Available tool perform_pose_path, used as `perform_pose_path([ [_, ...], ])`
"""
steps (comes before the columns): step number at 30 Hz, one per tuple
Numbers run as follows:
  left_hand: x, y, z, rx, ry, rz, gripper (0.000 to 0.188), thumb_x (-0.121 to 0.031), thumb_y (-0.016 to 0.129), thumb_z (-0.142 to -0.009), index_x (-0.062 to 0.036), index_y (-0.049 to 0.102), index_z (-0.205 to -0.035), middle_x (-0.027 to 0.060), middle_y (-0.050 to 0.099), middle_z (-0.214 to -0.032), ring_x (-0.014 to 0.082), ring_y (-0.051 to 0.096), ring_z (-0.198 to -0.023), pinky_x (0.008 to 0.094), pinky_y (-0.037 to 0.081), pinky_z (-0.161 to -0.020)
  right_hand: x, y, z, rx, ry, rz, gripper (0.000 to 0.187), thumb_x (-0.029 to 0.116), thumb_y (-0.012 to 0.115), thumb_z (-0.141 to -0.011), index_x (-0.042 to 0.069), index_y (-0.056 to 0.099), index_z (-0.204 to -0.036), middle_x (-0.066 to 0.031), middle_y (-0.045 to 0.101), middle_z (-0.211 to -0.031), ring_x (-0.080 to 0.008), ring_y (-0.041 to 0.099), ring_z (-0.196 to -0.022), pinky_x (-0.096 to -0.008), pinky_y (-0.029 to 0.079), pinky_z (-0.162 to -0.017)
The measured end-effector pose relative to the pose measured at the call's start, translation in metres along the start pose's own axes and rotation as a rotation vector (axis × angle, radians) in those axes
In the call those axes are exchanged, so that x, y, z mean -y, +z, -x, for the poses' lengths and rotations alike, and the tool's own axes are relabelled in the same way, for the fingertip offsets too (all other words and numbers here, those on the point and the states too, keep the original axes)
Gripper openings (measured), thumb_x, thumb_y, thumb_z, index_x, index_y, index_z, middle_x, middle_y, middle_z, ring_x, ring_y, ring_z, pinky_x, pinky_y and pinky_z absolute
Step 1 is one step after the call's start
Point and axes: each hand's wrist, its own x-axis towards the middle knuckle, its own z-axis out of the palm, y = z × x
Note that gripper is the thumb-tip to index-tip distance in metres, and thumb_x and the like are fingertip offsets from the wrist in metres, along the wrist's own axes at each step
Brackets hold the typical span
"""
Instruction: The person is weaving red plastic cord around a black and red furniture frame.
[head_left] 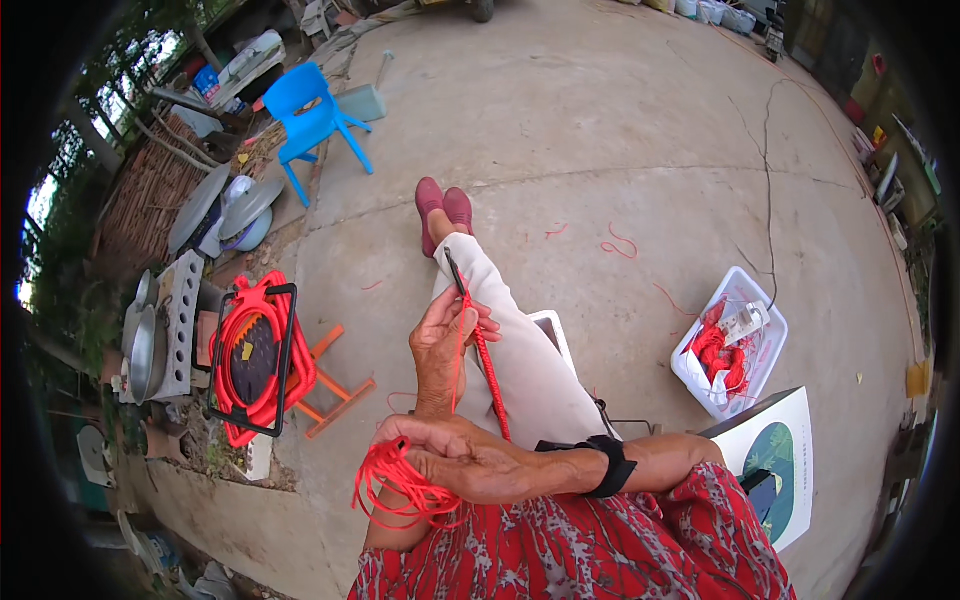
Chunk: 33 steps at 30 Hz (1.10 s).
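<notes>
My left hand (450, 345) is raised over my legs and pinches a red braided cord (485, 365) near its upper end. A thin dark piece (455, 270) sticks out above the fingers at that end; its exact kind is unclear. The braid slants down across my pale trousers, and a thin red strand runs below the left hand. Crossing over my left forearm, my right hand (450, 460) is closed around a looped bundle of thin red cord (400, 485), which hangs out on its left side. A black band (607, 467) wraps the right forearm.
A white plastic basket (767, 360) with red cord and a white power strip stands at the right, beside a white box (800, 440). Left are a blue chair (310, 115) and a coil of thick red hose (235, 365) on a black frame. Cord scraps (620, 242) lie ahead.
</notes>
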Motion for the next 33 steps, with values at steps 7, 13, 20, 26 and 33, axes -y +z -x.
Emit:
perform_pose_path([
  [7,0.006,0.004,0.005,-0.053,0.040,-0.151,0.036,-0.015,0.062,-0.091,0.0099,0.054,-0.116,0.0141,0.064,-0.087,0.0215,0.065,-0.070,0.0332,0.057,-0.063,0.002,-0.002,0.015,0.051,0.118,-0.155,0.015,0.014,0.042,-0.100,0.002,0.049,-0.107,0.0043,0.042,-0.082,-0.0033,0.036,-0.077,-0.0218,0.034,-0.067],
  [13,-0.004,0.018,0.011,-0.219,0.337,-0.621,0.031,-0.016,0.061,-0.092,0.0062,0.059,-0.113,0.0079,0.061,-0.089,0.0160,0.061,-0.077,0.0269,0.052,-0.066,0.038,-0.003,-0.001,0.142,0.088,-0.096,0.033,0.028,0.042,-0.102,-0.001,0.049,-0.116,-0.0037,0.053,-0.107,-0.0082,0.047,-0.105,-0.0257,0.039,-0.089],
  [20,-0.006,0.038,0.006,-0.606,0.562,0.004,0.027,-0.017,0.060,-0.092,-0.0011,0.061,-0.114,0.0090,0.062,-0.109,0.0174,0.063,-0.090,0.0276,0.054,-0.068,0.090,-0.058,-0.046,-0.155,-0.369,0.454,0.023,0.019,0.051,-0.097,0.000,0.057,-0.110,-0.0036,0.055,-0.088,-0.0077,0.051,-0.079,-0.0246,0.043,-0.067],
  [26,-0.039,-0.007,-0.023,-0.209,-0.158,-0.014,0.030,-0.027,0.052,-0.095,0.0020,0.058,-0.091,0.0171,0.065,-0.083,0.0271,0.066,-0.076,0.0404,0.055,-0.070,0.050,-0.223,-0.054,-0.729,-0.024,0.971,0.024,0.024,0.066,-0.088,0.000,0.069,-0.092,-0.0021,0.062,-0.077,-0.0076,0.051,-0.070,-0.0250,0.040,-0.060],
  [33,-0.025,-0.020,-0.032,-0.232,-0.210,-0.009,0.030,-0.025,0.053,-0.095,0.0035,0.061,-0.094,0.0151,0.065,-0.086,0.0226,0.063,-0.081,0.0387,0.054,-0.067,-0.014,-0.193,-0.030,-0.583,0.328,0.565,0.020,0.017,0.070,-0.084,-0.002,0.068,-0.091,-0.0051,0.064,-0.072,-0.0104,0.055,-0.065,-0.0288,0.044,-0.059],
])
